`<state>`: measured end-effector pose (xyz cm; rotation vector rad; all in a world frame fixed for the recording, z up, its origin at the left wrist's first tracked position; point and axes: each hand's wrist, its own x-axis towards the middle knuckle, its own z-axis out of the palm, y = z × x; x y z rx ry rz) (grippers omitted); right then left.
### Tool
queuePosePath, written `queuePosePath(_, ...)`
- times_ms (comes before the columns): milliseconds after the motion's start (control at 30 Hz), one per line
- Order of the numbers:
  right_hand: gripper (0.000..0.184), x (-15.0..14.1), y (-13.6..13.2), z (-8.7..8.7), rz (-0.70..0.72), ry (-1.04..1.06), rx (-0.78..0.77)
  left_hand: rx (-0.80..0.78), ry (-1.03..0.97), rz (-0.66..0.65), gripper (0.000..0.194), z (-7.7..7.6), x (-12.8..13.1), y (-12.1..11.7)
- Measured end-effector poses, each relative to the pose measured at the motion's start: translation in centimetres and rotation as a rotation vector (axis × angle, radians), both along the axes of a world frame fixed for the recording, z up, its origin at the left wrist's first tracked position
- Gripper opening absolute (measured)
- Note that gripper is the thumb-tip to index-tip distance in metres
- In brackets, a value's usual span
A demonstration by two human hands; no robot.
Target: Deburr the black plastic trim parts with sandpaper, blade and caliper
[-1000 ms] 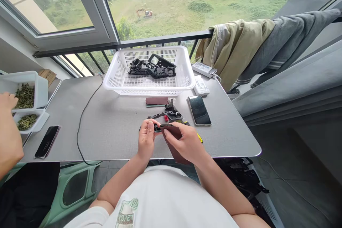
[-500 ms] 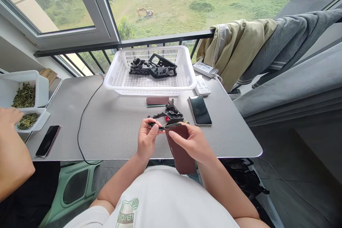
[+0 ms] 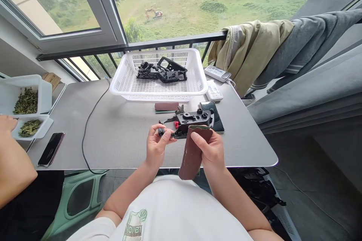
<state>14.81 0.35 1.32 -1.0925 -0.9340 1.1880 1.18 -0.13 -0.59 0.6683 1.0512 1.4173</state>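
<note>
- Left hand [image 3: 157, 147], at lower centre: the fingers [image 3: 166, 135] curl closed, pinching the end of a black moulded plastic part [image 3: 195, 119], whose far end rests on the tabletop, bearing its weight.
- Right hand [image 3: 211, 153]: the fingers [image 3: 198, 138] wrap a curled sheet of reddish-brown sandpaper [image 3: 192, 154], its roll keeping it stiff in the grip.
- The part overlaps a black smartphone [image 3: 217, 120] on the grey tabletop [image 3: 118, 139].
- Upper centre: a white plastic basket [image 3: 158, 97] holds more black parts [image 3: 161, 75].
- Far left: another person's hand [image 3: 7, 123] sits beside white trays of dried green leaves [image 3: 26, 101].
- Lower centre: a white T-shirt [image 3: 175, 211] shows upside-down lettering, perhaps "LEMON".
</note>
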Motion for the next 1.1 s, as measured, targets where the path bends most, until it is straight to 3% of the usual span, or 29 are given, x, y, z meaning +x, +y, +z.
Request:
queuePosePath(167,0.005,-0.7,-0.7,-0.8,-0.135,-0.190,0.183,0.020,0.193,0.191,0.046,-0.9,0.2,0.0)
queuePosePath(400,0.006,-1.2,-1.5,-0.5,-0.114,-0.283,0.361,0.071,0.363,0.187,0.032,-2.0,-0.1,0.0)
queuePosePath(633,0.003,-1.1,-1.8,-0.4,-0.118,-0.332,0.330,0.059,0.589,0.089,0.030,-2.4,-0.6,0.3)
queuePosePath(800,0.006,-1.2,-1.9,-0.1,-0.116,-0.306,0.337,0.133,0.702,0.170,0.029,-2.7,-0.5,-0.1)
queuePosePath(1100,0.010,-0.9,-1.6,-1.1,-0.154,-0.184,0.188,0.237,0.541,0.221,0.035,-2.5,-0.9,-0.2)
